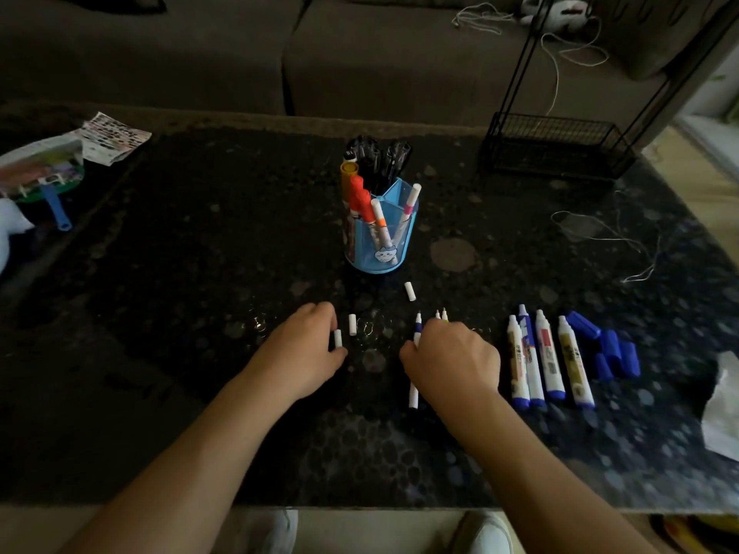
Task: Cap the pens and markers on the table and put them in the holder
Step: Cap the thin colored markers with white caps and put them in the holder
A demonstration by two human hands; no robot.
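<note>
My left hand (304,347) pinched a white cap (338,338) in front of the holder (394,237), a little to its left. My right hand (452,359) curled round the thin pens (414,389) in front of it, a little right. Two loose caps (352,324) lay between hands and holder. Fat markers (550,361) and blue caps (612,349) sat farther right. Left of the holder the table (180,273) ran dark to its edge.

Both arms are bare all the way down to the left hand (304,349) and the right hand (452,363). Just below the near edge of the surface (160,473), two pale grey-white shoes peek out, a left shoe (282,531) and a right shoe (486,533) with a round toe.
</note>
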